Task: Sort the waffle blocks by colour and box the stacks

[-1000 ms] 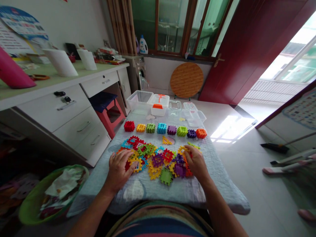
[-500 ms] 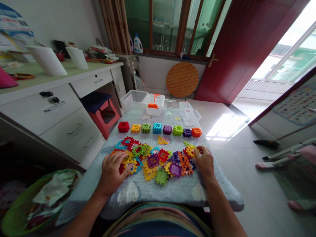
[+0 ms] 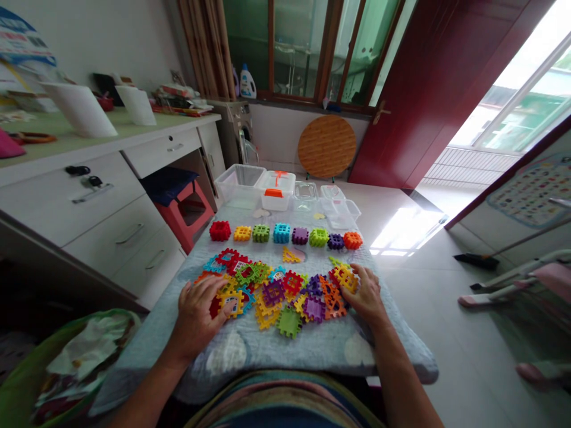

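Across our cloth-covered table (image 3: 312,352), left hand (image 3: 196,318) and right hand (image 3: 366,295) sit apart at the near pile's left and right ends; we cannot confirm grip. We judge its loose pieces (image 3: 289,321) pending; farther, eight blocks (image 3: 282,233) appear assembled.

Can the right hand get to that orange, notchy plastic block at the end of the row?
Probably yes: the right hand is near the orange block, with only pale blue cloth showing between. It may first need to leave the yellow, notched plastic square at its fingertips.
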The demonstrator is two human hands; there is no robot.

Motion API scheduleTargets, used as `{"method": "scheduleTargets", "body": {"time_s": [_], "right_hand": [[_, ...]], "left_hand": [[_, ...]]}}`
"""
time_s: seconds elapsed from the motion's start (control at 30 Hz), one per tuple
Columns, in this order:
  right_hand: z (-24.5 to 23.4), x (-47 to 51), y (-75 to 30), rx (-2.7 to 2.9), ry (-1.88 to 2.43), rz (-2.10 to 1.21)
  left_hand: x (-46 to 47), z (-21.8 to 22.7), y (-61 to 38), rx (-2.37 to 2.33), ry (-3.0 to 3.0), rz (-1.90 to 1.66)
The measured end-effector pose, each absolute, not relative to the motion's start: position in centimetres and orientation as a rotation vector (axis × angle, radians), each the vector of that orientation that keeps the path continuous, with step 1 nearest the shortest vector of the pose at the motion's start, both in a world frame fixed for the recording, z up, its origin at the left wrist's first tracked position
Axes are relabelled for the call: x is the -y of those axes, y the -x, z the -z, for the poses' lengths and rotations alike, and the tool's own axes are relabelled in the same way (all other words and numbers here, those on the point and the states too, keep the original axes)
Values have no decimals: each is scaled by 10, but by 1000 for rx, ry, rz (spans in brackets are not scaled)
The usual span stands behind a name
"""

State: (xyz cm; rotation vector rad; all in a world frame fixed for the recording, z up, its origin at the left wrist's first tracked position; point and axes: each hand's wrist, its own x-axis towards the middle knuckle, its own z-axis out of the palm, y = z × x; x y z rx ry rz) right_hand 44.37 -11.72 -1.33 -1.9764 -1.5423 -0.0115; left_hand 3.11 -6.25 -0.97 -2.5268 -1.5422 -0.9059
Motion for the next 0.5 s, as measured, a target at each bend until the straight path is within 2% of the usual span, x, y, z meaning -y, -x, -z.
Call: {"method": "scheduleTargets", "body": {"time_s": [0.33,0.5], "right_hand": [[7,110,-441,1443,1814,2],[4,101,-436,1458,1889,22]], "left_hand": [[62,10,-31,1499,2522,908],[62,11,-30,1487,2517,909]]}}
